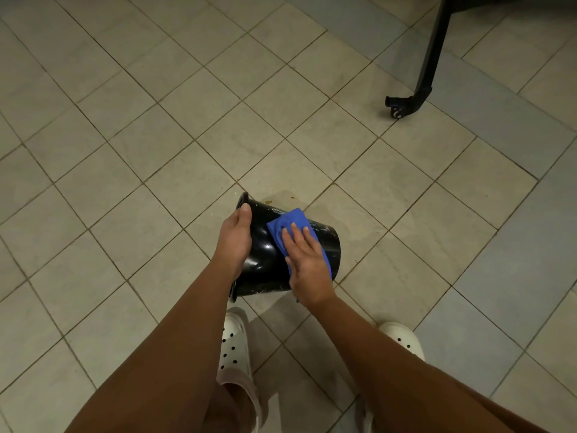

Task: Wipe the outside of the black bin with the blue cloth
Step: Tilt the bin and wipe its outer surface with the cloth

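Blue on black: pressing the blue cloth (288, 223) flat against the outer wall of the black bin (265, 254) with the right hand (307, 270), fingers lying straight and slightly spread over the fabric, pointing toward 11 o'clock. Gripping the bin with the left hand (234, 242), curling round its rim end on the 9 o'clock side. Leaving a glossy strip of wall bare between the two hands, neither touching the other. Holding the bin on its side just toward 6 o'clock from the middle of the view, mouth facing 9 o'clock, scuffed base end facing 3 o'clock; unable to tell whether resting on the tiled floor (125, 151) or lifted off it. Standing in white clogs (235, 342) at 6 o'clock, toes pointing toward the bin. Sharing the floor with a black furniture leg (429, 57) ending in a caster (396, 109), well apart at 1 o'clock
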`<state>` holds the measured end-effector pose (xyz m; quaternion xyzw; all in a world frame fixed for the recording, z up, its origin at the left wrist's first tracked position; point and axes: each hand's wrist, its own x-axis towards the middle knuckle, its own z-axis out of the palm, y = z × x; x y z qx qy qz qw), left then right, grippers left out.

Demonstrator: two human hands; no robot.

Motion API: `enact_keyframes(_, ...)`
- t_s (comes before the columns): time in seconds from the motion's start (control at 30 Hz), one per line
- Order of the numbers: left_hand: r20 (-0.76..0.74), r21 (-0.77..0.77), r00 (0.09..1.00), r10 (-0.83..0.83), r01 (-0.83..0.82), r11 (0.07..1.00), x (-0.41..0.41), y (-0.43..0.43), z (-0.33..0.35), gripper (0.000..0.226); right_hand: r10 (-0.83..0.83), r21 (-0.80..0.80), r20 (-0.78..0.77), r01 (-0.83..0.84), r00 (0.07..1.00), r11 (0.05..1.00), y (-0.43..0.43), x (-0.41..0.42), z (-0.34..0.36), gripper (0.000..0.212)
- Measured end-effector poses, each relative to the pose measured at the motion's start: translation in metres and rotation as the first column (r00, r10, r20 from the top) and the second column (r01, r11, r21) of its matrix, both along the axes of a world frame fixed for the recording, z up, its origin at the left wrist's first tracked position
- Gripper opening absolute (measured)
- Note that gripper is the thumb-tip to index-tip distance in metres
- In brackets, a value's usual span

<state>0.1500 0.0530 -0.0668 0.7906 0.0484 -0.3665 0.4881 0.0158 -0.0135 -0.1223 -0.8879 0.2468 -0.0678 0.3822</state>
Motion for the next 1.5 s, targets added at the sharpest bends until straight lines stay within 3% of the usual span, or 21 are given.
enact_keyframes(0.1,-0.015,0.015,1.000,0.028,-0.027,1.000,0.002,0.003,-0.003,0.051,0.114,-0.021,0.028,-0.114,0.993,0.993,0.004,0.002,0.000,0.047)
enact_keyframes(0.2,-0.003,-0.002,1.000,0.022,-0.022,1.000,0.002,0.002,-0.003,0.050,0.174,-0.092,-0.074,-0.181,0.982,0.979,-0.005,0.005,0.001,0.052)
enact_keyframes(0.3,0.022,-0.019,1.000,0.009,-0.009,1.000,0.000,-0.001,-0.001,0.048,0.056,0.002,-0.233,-0.057,0.971,0.998,-0.012,0.004,0.003,0.054)
enact_keyframes(0.43,0.042,-0.003,0.999,-0.002,0.002,1.000,-0.003,-0.004,0.000,0.050,-0.046,0.027,-0.330,0.059,0.943,0.998,-0.004,0.001,0.007,0.057)
enact_keyframes(0.7,0.019,0.002,0.999,0.039,-0.039,0.999,-0.001,-0.001,-0.001,0.054,0.120,-0.110,-0.292,-0.158,0.949,0.981,-0.013,-0.001,0.003,0.055)
enact_keyframes(0.9,0.028,0.003,1.000,0.012,-0.012,1.000,-0.002,-0.004,-0.001,0.056,-0.029,0.066,-0.438,0.064,0.898,0.996,-0.034,-0.008,-0.005,0.056)
enact_keyframes(1.0,0.033,0.019,0.999,-0.022,0.021,1.000,-0.002,-0.007,0.002,0.055,-0.050,-0.082,-0.348,0.023,0.936,0.996,-0.025,-0.011,-0.005,0.051)
enact_keyframes(1.13,0.048,0.024,0.999,-0.022,0.021,0.999,0.000,-0.005,0.002,0.052,0.084,-0.089,-0.288,-0.114,0.954,0.989,-0.019,-0.003,-0.007,0.056)
enact_keyframes(1.23,0.046,0.020,0.999,-0.024,0.023,1.000,-0.002,-0.004,0.001,0.051,0.047,-0.056,-0.325,-0.069,0.945,0.996,-0.031,0.002,-0.008,0.051)
enact_keyframes(1.37,0.077,0.020,0.995,-0.062,0.061,0.998,-0.006,-0.006,0.003,0.051,-0.080,0.072,-0.445,0.125,0.892,0.990,-0.043,0.005,-0.004,0.056)
enact_keyframes(1.5,0.079,0.038,0.994,-0.075,0.073,0.997,-0.003,-0.004,0.003,0.051,-0.090,0.056,-0.386,0.120,0.918,0.991,-0.035,0.002,-0.002,0.052)
